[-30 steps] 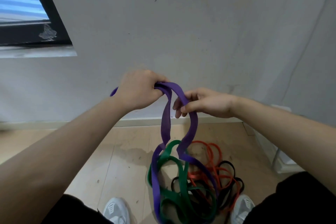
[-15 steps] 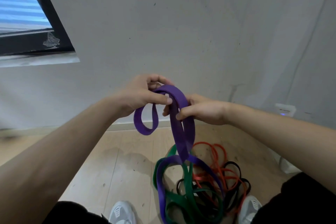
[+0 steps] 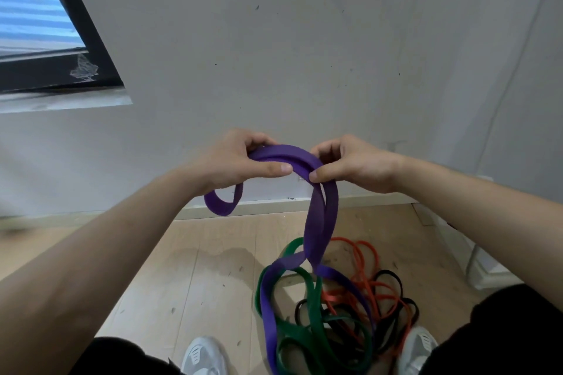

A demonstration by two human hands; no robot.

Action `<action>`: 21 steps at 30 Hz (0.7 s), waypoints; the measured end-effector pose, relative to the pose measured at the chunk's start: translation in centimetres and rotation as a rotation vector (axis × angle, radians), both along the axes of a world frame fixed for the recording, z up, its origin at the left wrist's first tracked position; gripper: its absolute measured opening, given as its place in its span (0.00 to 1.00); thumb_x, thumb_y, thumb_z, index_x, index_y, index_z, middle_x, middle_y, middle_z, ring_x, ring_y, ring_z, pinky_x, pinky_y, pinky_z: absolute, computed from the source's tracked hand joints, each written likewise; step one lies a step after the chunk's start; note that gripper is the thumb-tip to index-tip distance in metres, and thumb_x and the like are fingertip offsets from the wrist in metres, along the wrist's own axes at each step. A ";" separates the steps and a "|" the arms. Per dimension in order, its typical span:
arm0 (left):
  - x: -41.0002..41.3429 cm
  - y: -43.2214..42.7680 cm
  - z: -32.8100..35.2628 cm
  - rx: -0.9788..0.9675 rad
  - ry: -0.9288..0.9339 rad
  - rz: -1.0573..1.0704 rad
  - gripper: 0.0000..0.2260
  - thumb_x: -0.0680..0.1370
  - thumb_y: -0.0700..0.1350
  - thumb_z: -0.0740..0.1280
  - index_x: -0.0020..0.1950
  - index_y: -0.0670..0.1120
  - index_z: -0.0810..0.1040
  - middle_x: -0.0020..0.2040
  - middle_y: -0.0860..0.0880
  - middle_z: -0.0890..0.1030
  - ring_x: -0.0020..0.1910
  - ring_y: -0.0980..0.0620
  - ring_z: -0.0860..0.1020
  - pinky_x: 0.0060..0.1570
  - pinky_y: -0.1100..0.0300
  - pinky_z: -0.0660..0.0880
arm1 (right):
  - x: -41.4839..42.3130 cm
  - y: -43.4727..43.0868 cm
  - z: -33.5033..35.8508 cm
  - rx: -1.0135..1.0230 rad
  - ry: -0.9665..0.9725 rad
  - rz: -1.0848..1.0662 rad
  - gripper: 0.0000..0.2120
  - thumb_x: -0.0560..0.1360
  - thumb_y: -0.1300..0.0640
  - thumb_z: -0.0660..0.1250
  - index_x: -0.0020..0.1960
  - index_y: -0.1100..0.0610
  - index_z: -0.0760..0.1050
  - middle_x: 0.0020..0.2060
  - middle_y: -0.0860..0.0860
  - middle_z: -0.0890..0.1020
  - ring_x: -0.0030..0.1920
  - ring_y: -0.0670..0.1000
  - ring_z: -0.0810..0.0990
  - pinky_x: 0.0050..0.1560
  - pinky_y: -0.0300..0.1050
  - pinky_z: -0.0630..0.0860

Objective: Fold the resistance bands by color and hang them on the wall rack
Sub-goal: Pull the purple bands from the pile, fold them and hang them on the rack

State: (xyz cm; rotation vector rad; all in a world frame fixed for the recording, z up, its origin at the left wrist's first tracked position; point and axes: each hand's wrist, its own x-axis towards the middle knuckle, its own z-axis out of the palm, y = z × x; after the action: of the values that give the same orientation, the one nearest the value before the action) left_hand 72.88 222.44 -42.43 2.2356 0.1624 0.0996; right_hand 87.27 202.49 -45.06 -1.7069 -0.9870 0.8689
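Head view: purple band (image 3: 321, 219) arches between both grips.

Lower loops of the purple band (image 3: 321, 219) running off the bottom edge, both shoes beside it being cropped there, window frame (image 3: 76, 49) being cut off at left.

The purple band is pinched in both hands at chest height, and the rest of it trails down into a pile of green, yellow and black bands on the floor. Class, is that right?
One colour is wrong: the head view shows the purple band, held by the left hand and right hand, trailing into green, orange-red and black bands. No yellow.
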 end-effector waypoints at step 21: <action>0.7 1.0 0.8 -0.406 -0.527 0.356 0.08 0.77 0.48 0.73 0.50 0.44 0.81 0.34 0.53 0.76 0.34 0.55 0.73 0.39 0.64 0.73 | 0.7 0.9 -1.1 -0.040 -0.225 -0.090 0.12 0.70 0.63 0.74 0.52 0.65 0.79 0.48 0.65 0.82 0.51 0.63 0.83 0.60 0.66 0.77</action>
State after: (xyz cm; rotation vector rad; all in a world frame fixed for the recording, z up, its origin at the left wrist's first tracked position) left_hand 73.57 223.44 -41.61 1.6910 0.2630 0.7694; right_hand 87.96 203.35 -46.18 -1.8983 -1.0369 0.6519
